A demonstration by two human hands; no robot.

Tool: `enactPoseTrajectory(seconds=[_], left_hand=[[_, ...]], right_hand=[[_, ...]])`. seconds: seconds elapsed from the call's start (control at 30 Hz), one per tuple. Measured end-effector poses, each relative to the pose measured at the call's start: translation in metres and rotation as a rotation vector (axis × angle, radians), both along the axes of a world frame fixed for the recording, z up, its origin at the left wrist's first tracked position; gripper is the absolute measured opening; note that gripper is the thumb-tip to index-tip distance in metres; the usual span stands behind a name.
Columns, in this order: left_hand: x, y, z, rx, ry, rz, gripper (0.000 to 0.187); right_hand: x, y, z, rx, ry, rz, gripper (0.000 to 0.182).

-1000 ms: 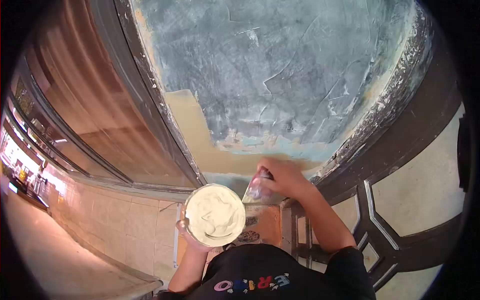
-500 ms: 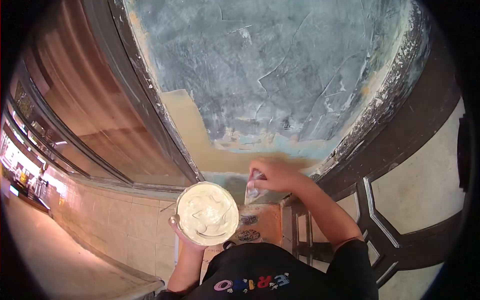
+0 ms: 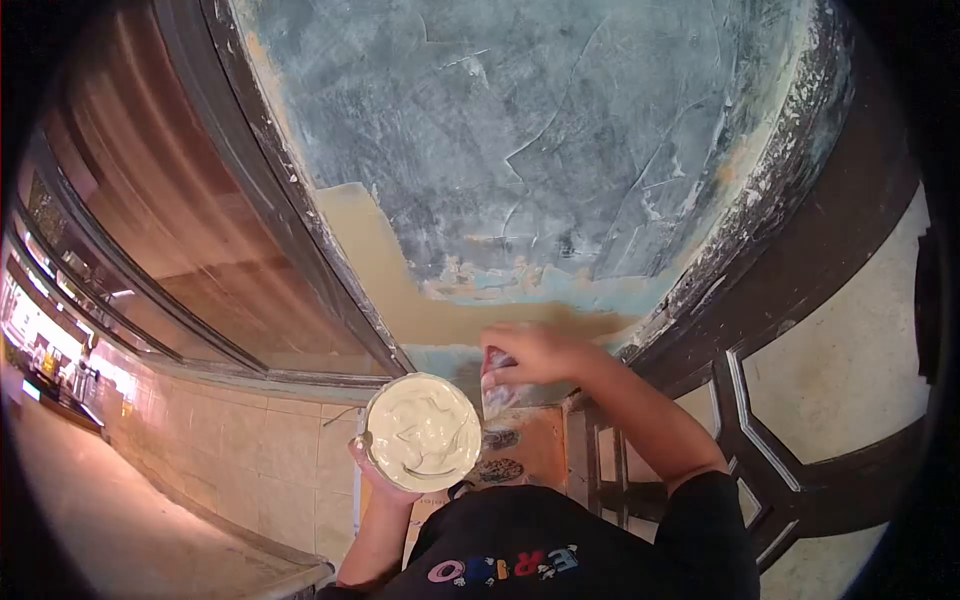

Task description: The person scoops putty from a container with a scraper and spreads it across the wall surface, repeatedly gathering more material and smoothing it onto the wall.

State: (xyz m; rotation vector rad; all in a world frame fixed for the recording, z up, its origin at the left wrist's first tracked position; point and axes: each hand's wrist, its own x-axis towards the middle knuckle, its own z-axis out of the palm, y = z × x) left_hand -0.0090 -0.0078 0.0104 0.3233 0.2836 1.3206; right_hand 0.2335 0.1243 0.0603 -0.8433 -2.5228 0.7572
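My left hand (image 3: 378, 470) grips a round tub (image 3: 369, 452) from its left side and below. Thick cream-coloured paint (image 3: 425, 430) fills it, its surface swirled. My right hand (image 3: 525, 352) is closed around a paintbrush (image 3: 497, 385), blurred by motion, its pale tip pointing down just right of the tub's rim. Behind that hand is the lower wall (image 3: 500, 150), grey-blue and rough with ridges. A beige painted band (image 3: 365, 235) runs down its left side and along the lower part, above a pale blue strip.
A dark window frame with brown curtained glass (image 3: 190, 210) stands on the left. Dark wooden panelling with pale insets (image 3: 830, 370) is on the right. Below my hands lies an orange-brown printed sheet or box (image 3: 540, 445). Beige tiles (image 3: 290, 440) cover the lower left.
My right hand and the paintbrush have moved slightly left, nearer the tub. The tub has shifted slightly right and down in view. The beige band looks the same.
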Motion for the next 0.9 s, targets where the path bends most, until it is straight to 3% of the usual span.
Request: enactPoseTrajectory(seconds=[0.1, 0.13, 0.23, 0.3, 0.37, 0.4, 0.43, 0.5, 0.53, 0.6, 0.63, 0.67, 0.73, 0.83, 0.87, 0.9], left_hand=[[0.003, -0.003, -0.006, -0.013, -0.019, 0.042, 0.091], [0.008, 0.001, -0.001, 0.005, -0.032, 0.01, 0.09], [0.007, 0.002, -0.009, 0.006, -0.001, -0.015, 0.092], [0.005, 0.001, -0.005, -0.007, 0.007, -0.024, 0.093], [-0.002, 0.003, 0.001, 0.115, 0.074, -0.043, 0.093], [-0.007, 0.003, -0.001, 0.094, 0.064, -0.022, 0.093], [-0.011, 0.002, -0.002, 0.073, 0.054, -0.001, 0.093], [-0.015, 0.001, -0.001, 0.111, 0.042, 0.084, 0.092], [-0.013, 0.001, 0.003, 0.105, 0.014, 0.082, 0.091], [-0.012, 0.002, 0.002, 0.1, 0.017, 0.063, 0.091], [-0.012, 0.002, 0.001, 0.099, 0.026, 0.037, 0.092], [-0.01, 0.001, 0.0, 0.068, -0.028, 0.026, 0.094], [-0.001, 0.002, 0.007, 0.067, -0.054, 0.006, 0.093], [0.002, 0.0, 0.001, 0.039, -0.126, -0.056, 0.093], [0.007, 0.0, 0.002, 0.039, -0.114, -0.064, 0.093], [0.01, 0.0, 0.002, 0.04, -0.101, -0.071, 0.093]], right_hand=[[0.0, 0.005, 0.024, -0.099, 0.156, -0.125, 0.036], [-0.006, 0.004, 0.042, -0.315, 0.2, -0.177, 0.032], [-0.026, 0.001, 0.034, -0.511, 0.414, -0.186, 0.031], [-0.029, 0.003, 0.0, -0.384, 0.473, -0.126, 0.031], [-0.011, -0.001, -0.009, -0.065, 0.021, -0.187, 0.032], [0.001, 0.005, -0.023, 0.105, 0.009, -0.183, 0.034], [0.01, 0.004, -0.022, 0.106, 0.007, -0.179, 0.034], [0.023, 0.004, -0.019, -0.228, 0.144, -0.328, 0.042], [0.028, 0.006, -0.021, -0.228, 0.138, -0.321, 0.042], [0.033, 0.004, -0.024, -0.896, 0.955, -0.21, 0.042], [0.031, 0.0, -0.022, -0.898, 0.949, -0.211, 0.042], [0.027, -0.008, -0.019, -1.125, 1.156, 0.021, 0.042], [0.015, -0.016, -0.028, -1.217, 1.344, 0.283, 0.045], [0.006, -0.008, -0.059, -1.282, 1.224, 0.299, 0.04], [0.004, -0.005, -0.065, -1.115, 1.117, 0.235, 0.042], [-0.001, -0.009, -0.062, -1.112, 1.116, 0.236, 0.042]])
